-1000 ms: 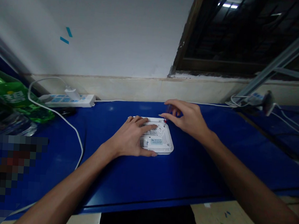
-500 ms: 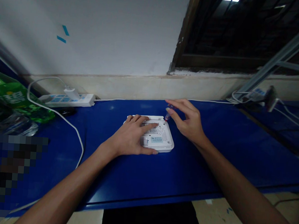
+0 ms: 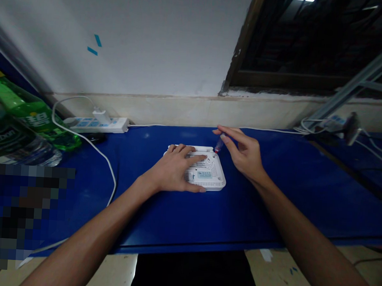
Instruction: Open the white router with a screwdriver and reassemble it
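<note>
A white router [image 3: 221,184] lies on the blue table, its vented underside with a label facing up. My left hand [image 3: 179,170] spans its left part, thumb along the near edge and fingers reaching to the far edge, gripping it against the table. In my right hand [image 3: 244,152] a small screwdriver [image 3: 219,144] with a clear handle and a red part near its lower end is pinched between thumb and fingers. The screwdriver stands slightly tilted at the router's far right corner. Its tip is too small to make out.
On the left, a green bottle [image 3: 34,112] and a clear bottle [image 3: 13,143] lean near a white power strip [image 3: 117,125] with a plugged-in charger. A white cable [image 3: 94,143] loops across the table [image 3: 179,224]. A metal frame [image 3: 346,92] rises at the right.
The whole view has shifted slightly, bringing more of the bottles in. My right fingers have turned a little on the screwdriver, with more of its handle showing. My left hand stays on the router.
</note>
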The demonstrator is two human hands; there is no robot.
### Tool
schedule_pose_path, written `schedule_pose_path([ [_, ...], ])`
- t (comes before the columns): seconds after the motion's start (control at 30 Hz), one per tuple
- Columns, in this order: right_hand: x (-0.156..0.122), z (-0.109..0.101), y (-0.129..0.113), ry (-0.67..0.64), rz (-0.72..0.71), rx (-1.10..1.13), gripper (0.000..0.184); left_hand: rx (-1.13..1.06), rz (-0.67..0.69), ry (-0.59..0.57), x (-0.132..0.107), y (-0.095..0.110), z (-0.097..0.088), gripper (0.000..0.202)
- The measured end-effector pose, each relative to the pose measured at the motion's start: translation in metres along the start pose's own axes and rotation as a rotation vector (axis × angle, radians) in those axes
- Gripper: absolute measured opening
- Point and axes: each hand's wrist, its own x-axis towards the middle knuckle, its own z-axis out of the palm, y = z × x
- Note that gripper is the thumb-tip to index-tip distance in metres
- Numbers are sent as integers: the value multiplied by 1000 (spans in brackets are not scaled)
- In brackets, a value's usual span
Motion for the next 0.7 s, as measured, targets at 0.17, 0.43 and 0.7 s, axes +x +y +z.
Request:
schedule_pose_path([
  [0.17, -1, 4, 5, 53, 34, 19, 24, -3, -2, -5, 0, 1, 1, 94],
  [0.43, 1, 6, 14, 35, -97, 148, 29, -3, 2, -9, 0, 0, 0, 95],
  [0.7, 0, 3, 14, 39, -105, 105, 27, -9, 5, 0, 0, -1, 2, 94],
])
